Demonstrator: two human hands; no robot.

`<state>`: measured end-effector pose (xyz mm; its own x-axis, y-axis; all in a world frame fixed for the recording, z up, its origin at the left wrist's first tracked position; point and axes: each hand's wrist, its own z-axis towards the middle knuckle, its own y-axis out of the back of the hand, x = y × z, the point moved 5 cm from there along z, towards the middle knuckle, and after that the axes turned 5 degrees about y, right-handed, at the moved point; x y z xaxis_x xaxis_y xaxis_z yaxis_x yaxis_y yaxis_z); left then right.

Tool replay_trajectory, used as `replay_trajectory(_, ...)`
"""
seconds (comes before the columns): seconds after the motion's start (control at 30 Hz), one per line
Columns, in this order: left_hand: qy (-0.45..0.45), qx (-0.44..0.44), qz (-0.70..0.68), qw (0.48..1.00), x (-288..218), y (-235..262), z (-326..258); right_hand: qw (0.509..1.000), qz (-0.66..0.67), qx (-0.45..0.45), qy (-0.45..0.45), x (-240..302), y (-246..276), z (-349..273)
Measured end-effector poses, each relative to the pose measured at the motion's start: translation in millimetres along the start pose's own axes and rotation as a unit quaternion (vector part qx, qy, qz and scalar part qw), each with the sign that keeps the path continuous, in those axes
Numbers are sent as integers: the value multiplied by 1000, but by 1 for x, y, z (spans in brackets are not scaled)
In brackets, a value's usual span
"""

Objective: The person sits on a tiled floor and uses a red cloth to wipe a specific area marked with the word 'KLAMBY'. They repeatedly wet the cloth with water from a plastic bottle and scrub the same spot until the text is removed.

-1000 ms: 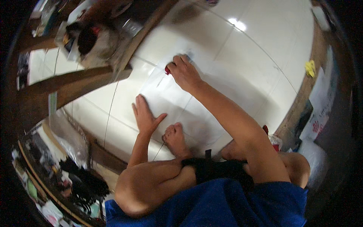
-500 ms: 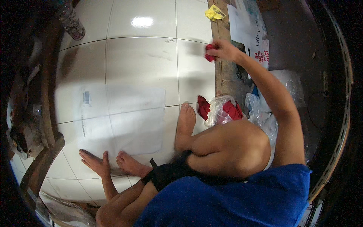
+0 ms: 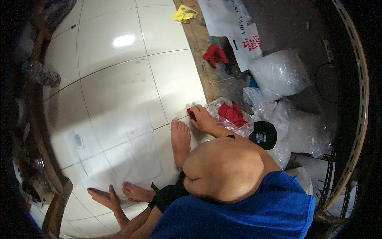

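My right hand [image 3: 202, 120] reaches down beside my foot, its fingers closed round a small dark red cloth [image 3: 191, 114]. Just right of it, a clear plastic bag [image 3: 248, 128] stands open with more red cloth [image 3: 232, 114] inside. Farther off, another red cloth [image 3: 216, 55] lies crumpled on the wooden strip [image 3: 193, 40] along the floor's edge. My left hand [image 3: 106, 198] is low on the left with fingers stretched out, palm toward the floor and nothing visible in it. Close to it, a thin whitish translucent sheet [image 3: 137, 161] lies flat on the tiles.
A crumpled yellow piece [image 3: 185, 13] sits on the strip's far end. Clear plastic bags [image 3: 280, 73], a printed white bag [image 3: 227, 24] and a black cap [image 3: 264, 135] lie to the right. Left stand a wooden frame [image 3: 41, 151] and a clear bottle [image 3: 45, 75].
My right hand has let go of one red cloth, now on the strip, and come back to the cloth by the bag. The view has turned; my left hand stays spread.
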<state>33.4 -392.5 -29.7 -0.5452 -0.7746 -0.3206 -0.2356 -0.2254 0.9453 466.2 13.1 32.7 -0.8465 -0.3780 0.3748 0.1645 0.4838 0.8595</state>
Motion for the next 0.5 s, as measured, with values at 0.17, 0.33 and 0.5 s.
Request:
replay_trajectory(0.17, -6, -9, -8, 1000, -9, 1, 0, 999, -14, -4, 40, -6, 1, -4)
replay_trajectory(0.33, -1, 0, -22, 1000, -6, -5, -4, 990, 118, 31, -77, -19, 12, 24)
replay_trajectory(0.5, 26, 21, -13, 999, -19, 13, 9, 823, 539, 172, -37, 77, 85, 96)
